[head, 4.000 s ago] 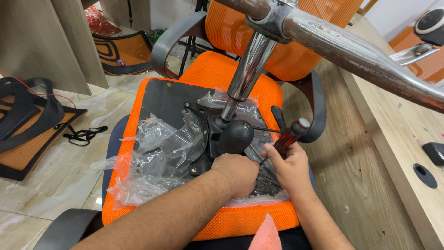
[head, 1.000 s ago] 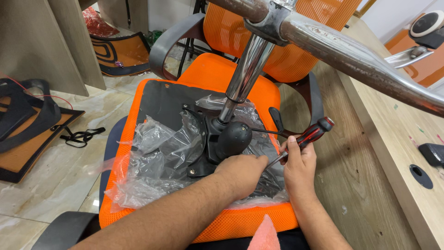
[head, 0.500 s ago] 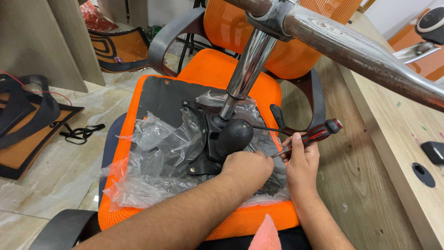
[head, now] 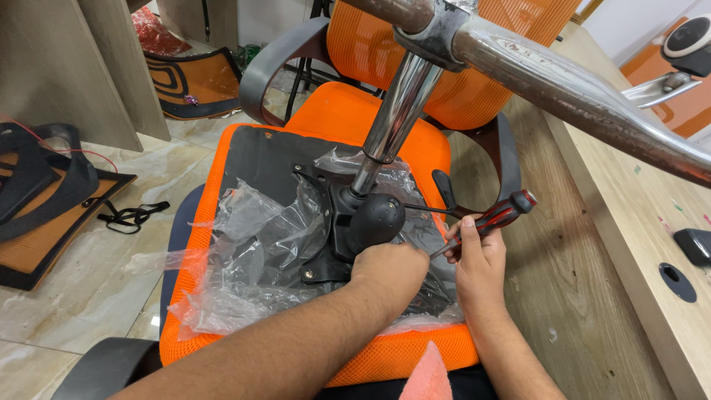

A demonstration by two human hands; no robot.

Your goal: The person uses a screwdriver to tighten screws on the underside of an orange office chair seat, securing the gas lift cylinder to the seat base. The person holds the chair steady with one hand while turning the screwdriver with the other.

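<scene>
An orange office-chair seat [head: 337, 122] lies upside down with its black underside up. A black tilt mechanism [head: 348, 230] is mounted on it, and a chrome gas cylinder [head: 392, 118] rises from it to chrome base legs [head: 585, 104]. Crumpled clear plastic wrap [head: 252, 259] covers the underside. My left hand [head: 392, 270] rests closed on the mechanism plate just below its round black knob. My right hand [head: 478, 255] grips a red-and-black screwdriver [head: 496, 217], its handle up to the right and its tip down at the mechanism.
A wooden desk [head: 644, 222] runs along the right with a black cable hole [head: 678, 281]. A second orange mesh chair [head: 474, 81] stands behind. Orange and black chair parts [head: 44, 207] and a black strap [head: 133, 216] lie on the tiled floor at left.
The screwdriver handle has swung from near upright to leaning right in my right hand. My left hand stays on the mechanism.
</scene>
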